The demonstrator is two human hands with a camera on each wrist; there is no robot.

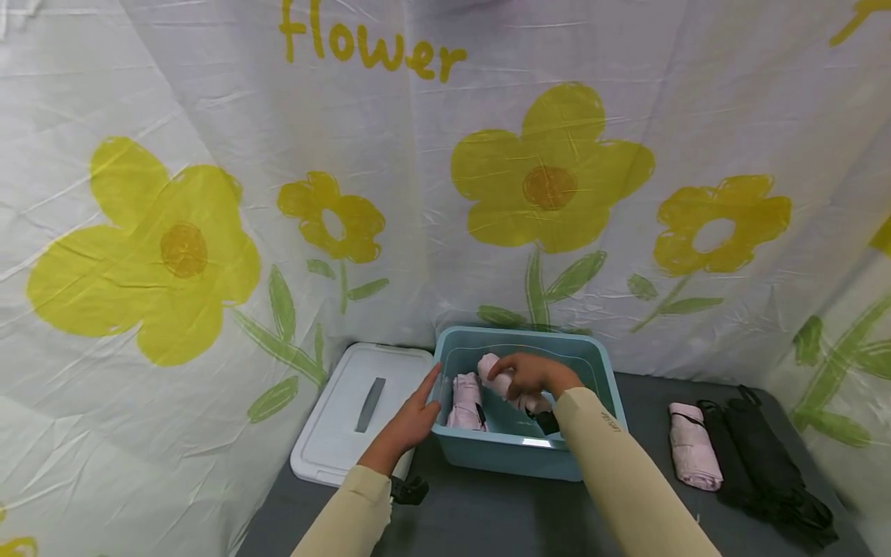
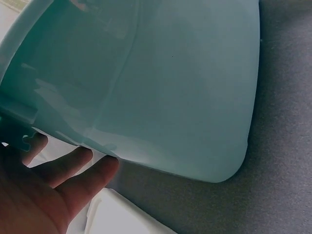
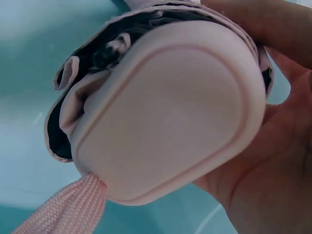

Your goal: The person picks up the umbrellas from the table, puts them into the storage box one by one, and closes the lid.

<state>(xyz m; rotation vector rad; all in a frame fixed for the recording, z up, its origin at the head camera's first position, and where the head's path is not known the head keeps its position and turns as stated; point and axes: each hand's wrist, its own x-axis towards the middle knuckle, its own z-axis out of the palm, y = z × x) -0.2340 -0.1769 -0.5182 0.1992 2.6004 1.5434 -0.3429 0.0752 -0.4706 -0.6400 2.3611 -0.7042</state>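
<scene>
A pink folded umbrella (image 3: 170, 117) is gripped by my right hand (image 1: 534, 374) inside the blue-green storage bin (image 1: 508, 458). In the right wrist view its flat pale handle end and a woven pink wrist strap (image 3: 68, 207) face the camera, with loose fabric folds around the handle. A second pink folded umbrella (image 1: 465, 396) lies along the bin's left inner side. My left hand (image 1: 409, 424) is at the bin's left wall, its fingers extended. The left wrist view shows those fingertips (image 2: 105, 168) right at the bin's outer side.
A white lid (image 1: 330, 422) with a grey handle leans left of the bin on the dark grey table (image 1: 480, 514). To the right lie another pink folded umbrella (image 1: 694, 455) and black folded umbrellas (image 1: 766, 445). A white curtain with yellow flowers (image 1: 418, 155) hangs behind.
</scene>
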